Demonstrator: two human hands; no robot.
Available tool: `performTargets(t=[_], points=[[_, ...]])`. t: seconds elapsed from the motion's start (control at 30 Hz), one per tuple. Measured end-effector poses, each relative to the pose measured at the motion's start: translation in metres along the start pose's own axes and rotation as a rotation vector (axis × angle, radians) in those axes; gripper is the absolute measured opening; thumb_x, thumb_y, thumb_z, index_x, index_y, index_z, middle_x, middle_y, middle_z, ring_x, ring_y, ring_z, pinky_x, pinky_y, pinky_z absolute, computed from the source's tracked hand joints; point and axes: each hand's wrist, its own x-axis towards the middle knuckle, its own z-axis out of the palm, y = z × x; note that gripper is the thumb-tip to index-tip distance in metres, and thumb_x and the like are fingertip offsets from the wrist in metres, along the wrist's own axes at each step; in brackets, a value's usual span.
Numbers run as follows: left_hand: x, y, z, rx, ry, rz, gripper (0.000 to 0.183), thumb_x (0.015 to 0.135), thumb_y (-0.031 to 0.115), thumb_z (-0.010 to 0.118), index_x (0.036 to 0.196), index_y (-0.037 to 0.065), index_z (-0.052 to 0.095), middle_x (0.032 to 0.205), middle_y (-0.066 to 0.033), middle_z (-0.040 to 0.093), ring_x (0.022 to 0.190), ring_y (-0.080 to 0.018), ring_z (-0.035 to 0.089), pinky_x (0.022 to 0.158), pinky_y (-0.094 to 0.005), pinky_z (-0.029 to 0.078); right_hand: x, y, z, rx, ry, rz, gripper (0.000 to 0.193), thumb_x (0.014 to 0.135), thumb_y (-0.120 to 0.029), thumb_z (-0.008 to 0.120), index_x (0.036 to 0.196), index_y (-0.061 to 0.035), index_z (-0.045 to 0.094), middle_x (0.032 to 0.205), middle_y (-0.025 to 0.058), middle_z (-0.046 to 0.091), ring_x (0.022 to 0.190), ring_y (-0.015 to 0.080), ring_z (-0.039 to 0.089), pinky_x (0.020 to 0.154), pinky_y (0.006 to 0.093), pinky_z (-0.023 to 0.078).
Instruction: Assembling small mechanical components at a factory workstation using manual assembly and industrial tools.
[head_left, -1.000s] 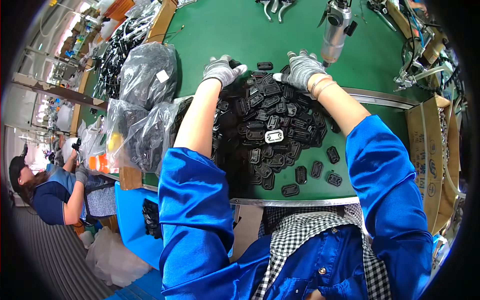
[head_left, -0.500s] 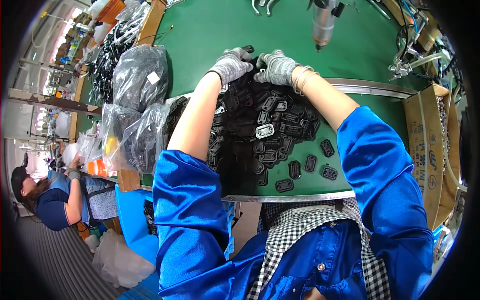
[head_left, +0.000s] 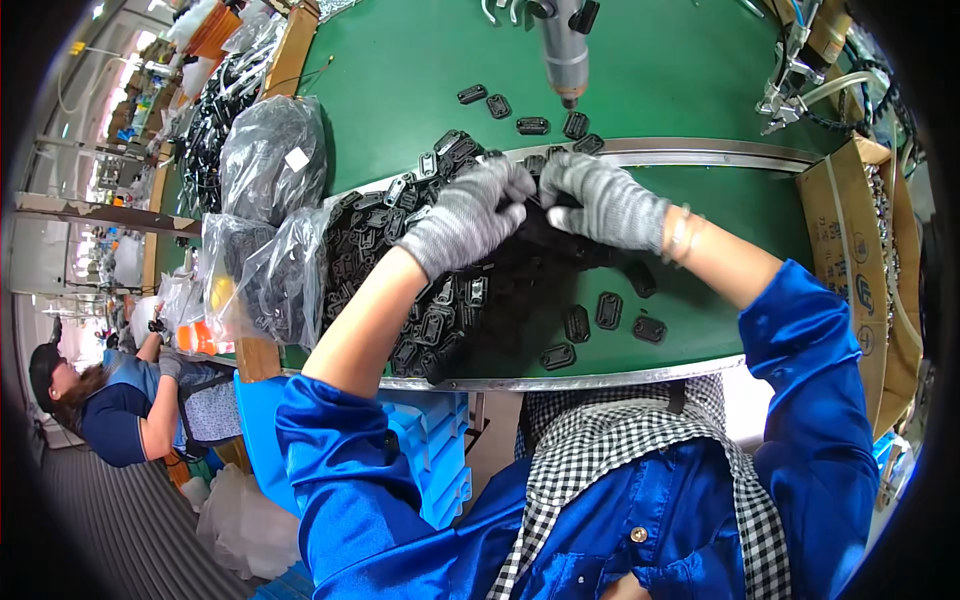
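Note:
Small black oblong plastic pieces (head_left: 435, 325) with raised rims lie heaped on the green worktable. My left hand (head_left: 470, 215), in a grey knit glove, is curled over the heap beside the metal rail. Facing it, my right hand (head_left: 610, 205), gloved alike, bends its fingers and thumb in toward the same dark pieces. The fingertips are close together, and whatever they grip is hidden among the pieces. Several loose pieces (head_left: 532, 126) lie beyond the rail, below the tip of a hanging powered screwdriver (head_left: 566, 60). A few others (head_left: 608, 311) are scattered near the front edge.
Clear plastic bags of dark parts (head_left: 270, 160) stand at the left. A metal rail (head_left: 700, 152) crosses the table. At the right are a cardboard box (head_left: 840, 220) and a metal fixture (head_left: 785, 95). Blue crates (head_left: 430, 440) sit below the edge. A co-worker (head_left: 125, 400) is at far left.
Both hands have come nearer to me, from beyond the rail back over the heap. Several black pieces now lie beyond the rail. In the picture, the screwdriver appears farther left.

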Motion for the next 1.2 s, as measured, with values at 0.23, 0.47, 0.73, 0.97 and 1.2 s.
performTargets(t=[0.23,0.47,0.73,0.97,1.2], points=[[0.013,-0.026,-0.053,0.214,0.21,-0.296,0.015,0.085,0.009,0.07,0.098,0.004,0.066,0.084,-0.0063,0.069,0.081,-0.0148,0.063,0.076,-0.0292,0.053,0.029,0.011,-0.002,-0.411,0.152,0.159,0.041,0.081,-0.008,0.066,0.121,-0.0077,0.057,0.117,0.0179,0.061,0.11,0.031,0.06,0.091,0.039,0.051],[0.068,-0.047,-0.049,0.593,0.157,-0.649,0.061,0.082,0.055,0.069,0.127,0.014,0.059,0.13,-0.0179,0.055,0.119,-0.0322,0.056,0.103,-0.0416,0.043,0.082,0.011,-0.001,-0.552,-0.014,0.672,0.055,0.092,-0.038,0.057,0.14,-0.0144,0.045,0.14,0.0194,0.046,0.127,0.042,0.046,0.103,0.0526,0.041],[0.084,-0.069,-0.042,0.289,0.042,-0.38,0.049,0.081,0.028,0.075,0.121,0.004,0.059,0.116,-0.015,0.066,0.112,-0.027,0.061,0.1,-0.036,0.045,0.114,0.033,0.005,-0.398,-0.128,0.56,0.051,0.083,-0.045,0.066,0.126,-0.0198,0.061,0.138,0.0155,0.049,0.128,0.038,0.046,0.105,0.0467,0.041],[0.071,-0.027,-0.029,0.454,-0.038,-0.282,0.039,0.079,0.025,0.075,0.111,0.004,0.063,0.112,-0.0139,0.066,0.11,-0.0282,0.06,0.097,-0.0376,0.046,0.095,0.059,0.001,0.031,-0.089,0.325,0.025,0.08,-0.023,0.073,0.099,-0.0077,0.067,0.092,0.012,0.069,0.088,0.0276,0.066,0.082,0.0373,0.051],[0.008,-0.006,-0.003,0.397,0.057,-0.07,0.033,0.084,0.029,0.071,0.108,0.008,0.066,0.107,-0.0174,0.062,0.108,-0.0341,0.056,0.098,-0.0431,0.043,0.03,0.018,0.002,-0.085,0.059,0.226,0.023,0.081,-0.015,0.071,0.099,-0.003,0.063,0.09,0.0163,0.065,0.088,0.0311,0.063,0.079,0.0386,0.05]])
